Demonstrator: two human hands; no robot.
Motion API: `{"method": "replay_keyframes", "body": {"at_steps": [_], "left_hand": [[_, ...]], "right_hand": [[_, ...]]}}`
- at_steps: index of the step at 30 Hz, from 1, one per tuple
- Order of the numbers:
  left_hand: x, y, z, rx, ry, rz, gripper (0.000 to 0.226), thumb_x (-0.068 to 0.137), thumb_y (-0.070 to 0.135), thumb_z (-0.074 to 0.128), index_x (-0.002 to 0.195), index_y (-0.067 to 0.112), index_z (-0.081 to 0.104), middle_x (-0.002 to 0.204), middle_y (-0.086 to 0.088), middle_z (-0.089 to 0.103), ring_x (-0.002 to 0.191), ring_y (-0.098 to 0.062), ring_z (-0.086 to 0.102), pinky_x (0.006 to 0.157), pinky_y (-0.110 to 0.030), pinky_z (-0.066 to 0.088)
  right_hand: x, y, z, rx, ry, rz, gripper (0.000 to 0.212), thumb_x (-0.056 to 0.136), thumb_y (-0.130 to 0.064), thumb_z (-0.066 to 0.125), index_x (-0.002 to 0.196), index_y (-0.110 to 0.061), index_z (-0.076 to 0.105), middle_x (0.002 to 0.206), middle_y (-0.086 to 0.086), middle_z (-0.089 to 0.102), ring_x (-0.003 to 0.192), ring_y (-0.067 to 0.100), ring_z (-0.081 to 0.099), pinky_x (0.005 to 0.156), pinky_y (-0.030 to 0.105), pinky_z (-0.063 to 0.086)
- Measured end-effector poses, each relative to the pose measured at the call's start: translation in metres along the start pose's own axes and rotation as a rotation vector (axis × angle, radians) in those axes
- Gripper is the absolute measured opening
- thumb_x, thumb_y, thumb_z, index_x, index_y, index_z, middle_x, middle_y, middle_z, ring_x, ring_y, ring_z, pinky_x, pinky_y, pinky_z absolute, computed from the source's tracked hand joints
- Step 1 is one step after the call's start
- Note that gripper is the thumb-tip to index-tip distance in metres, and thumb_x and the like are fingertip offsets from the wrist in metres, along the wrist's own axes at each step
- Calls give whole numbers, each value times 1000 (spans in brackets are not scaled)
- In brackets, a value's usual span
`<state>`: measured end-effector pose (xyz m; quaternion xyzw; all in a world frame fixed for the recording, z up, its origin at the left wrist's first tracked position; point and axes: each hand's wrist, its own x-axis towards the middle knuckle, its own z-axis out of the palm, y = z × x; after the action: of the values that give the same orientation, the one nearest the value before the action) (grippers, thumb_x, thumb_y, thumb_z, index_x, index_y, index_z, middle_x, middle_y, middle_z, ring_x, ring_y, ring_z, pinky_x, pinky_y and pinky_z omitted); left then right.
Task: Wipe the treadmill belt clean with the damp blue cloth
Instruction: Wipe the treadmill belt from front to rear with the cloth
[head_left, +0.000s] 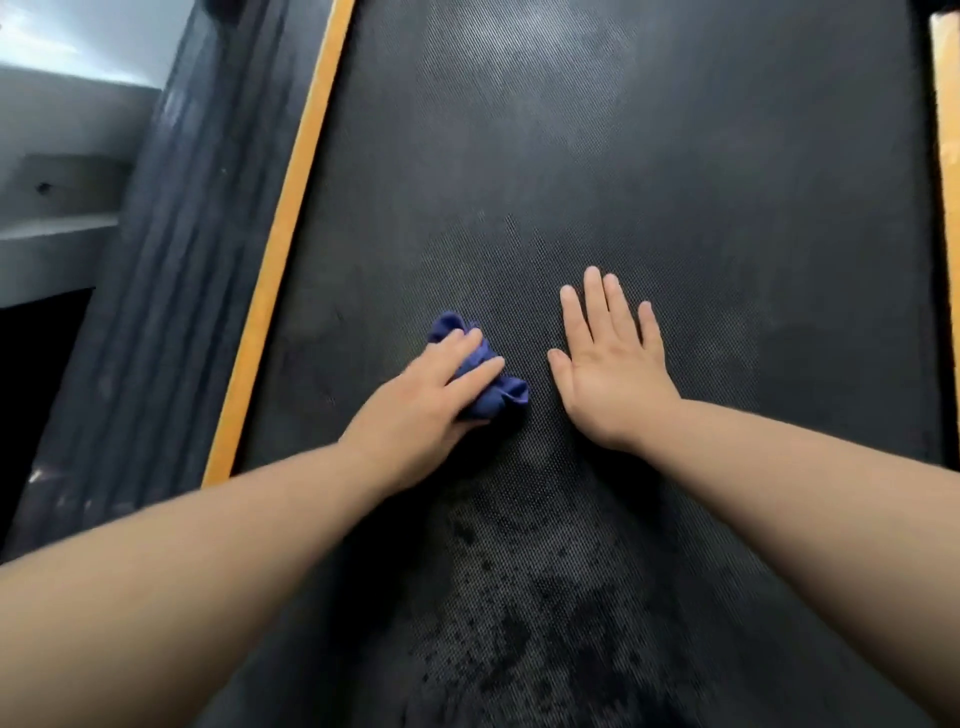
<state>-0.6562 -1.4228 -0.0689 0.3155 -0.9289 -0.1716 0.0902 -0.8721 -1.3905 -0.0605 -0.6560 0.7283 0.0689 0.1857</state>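
Note:
The dark textured treadmill belt fills most of the view. A crumpled blue cloth lies on it left of centre. My left hand lies on top of the cloth, its fingers bent over it and the thumb tucked under its near edge, holding it against the belt. My right hand rests flat on the belt just to the right of the cloth, fingers straight and spread, holding nothing. Dark wet blotches mark the belt near me, between my forearms.
An orange strip runs along the belt's left edge, with a dark ribbed side rail beyond it. Another orange strip borders the right edge. A pale wall and ledge stand at the far left.

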Motion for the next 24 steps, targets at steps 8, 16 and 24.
{"method": "replay_keyframes", "body": {"at_steps": [8,16,24], "left_hand": [[119,-56,-14,-29,195,-634,55,97,31,49,148,24,29,157,-17,3,145,-31,9,114,-32,15],[13,5,3,-132,-49,-89,50,78,19,66,128,15,60,143,-27,39,127,-45,43,101,-50,37],[121,-37,-17,-141,168,-585,58,86,22,62,138,14,37,148,-11,29,132,-30,36,102,-37,34]], "right_hand": [[0,-2,2,-1,-4,-21,65,98,-46,16,151,-19,-11,157,4,-24,143,20,-25,116,46,-12],[2,1,-3,6,-18,-4,65,99,-44,21,151,-18,-9,157,5,-24,143,21,-23,115,46,-12],[2,-2,2,-14,2,6,64,99,-44,17,150,-18,-13,156,5,-25,143,21,-24,116,47,-12]]}}
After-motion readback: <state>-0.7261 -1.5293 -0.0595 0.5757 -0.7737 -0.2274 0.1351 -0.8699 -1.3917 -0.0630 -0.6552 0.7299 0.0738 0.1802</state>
